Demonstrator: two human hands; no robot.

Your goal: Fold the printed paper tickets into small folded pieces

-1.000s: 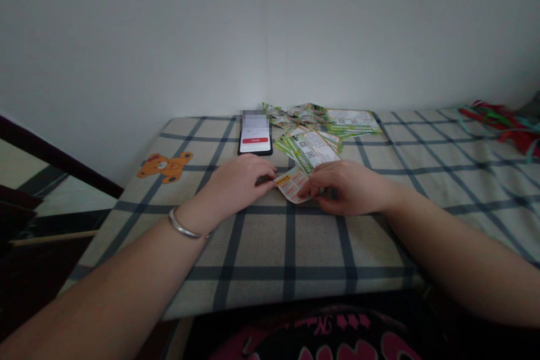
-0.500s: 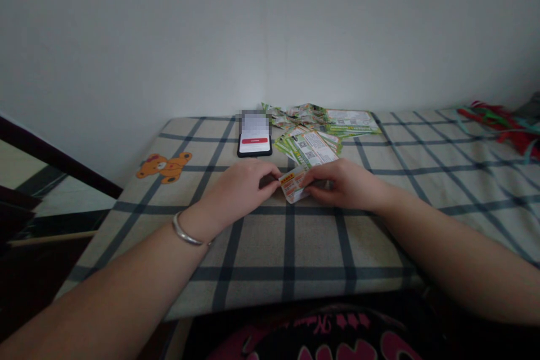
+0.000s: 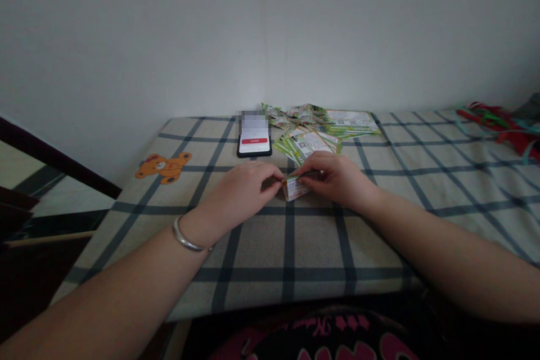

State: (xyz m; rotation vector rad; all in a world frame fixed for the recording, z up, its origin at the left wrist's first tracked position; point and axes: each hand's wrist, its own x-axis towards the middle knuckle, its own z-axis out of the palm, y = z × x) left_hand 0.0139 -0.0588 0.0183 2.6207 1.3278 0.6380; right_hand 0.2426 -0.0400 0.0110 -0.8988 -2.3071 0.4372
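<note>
A small printed paper card (image 3: 296,188) stands tilted just above the checked cloth, with white, orange and green print. My left hand (image 3: 248,185) pinches its left edge between thumb and fingertips; a silver bangle circles that wrist. From the other side my right hand (image 3: 337,179) grips the card's upper right part, thumb in front and fingers behind. The fingers cover part of the card, so its full shape is hidden. Just beyond the hands, a fan of similar green and white leaflets (image 3: 304,145) lies flat.
A phone (image 3: 255,146) with a lit screen lies left of the leaflets. Crumpled, folded leaflets (image 3: 295,115) and a flat stack (image 3: 352,121) lie along the wall. A bear cutout (image 3: 163,168) is at left, red and green fabric (image 3: 502,129) at far right.
My right hand has shifted slightly left and up over the card. The card has turned, showing a whiter printed face in place of the orange one. My left hand stays nearly in place.
</note>
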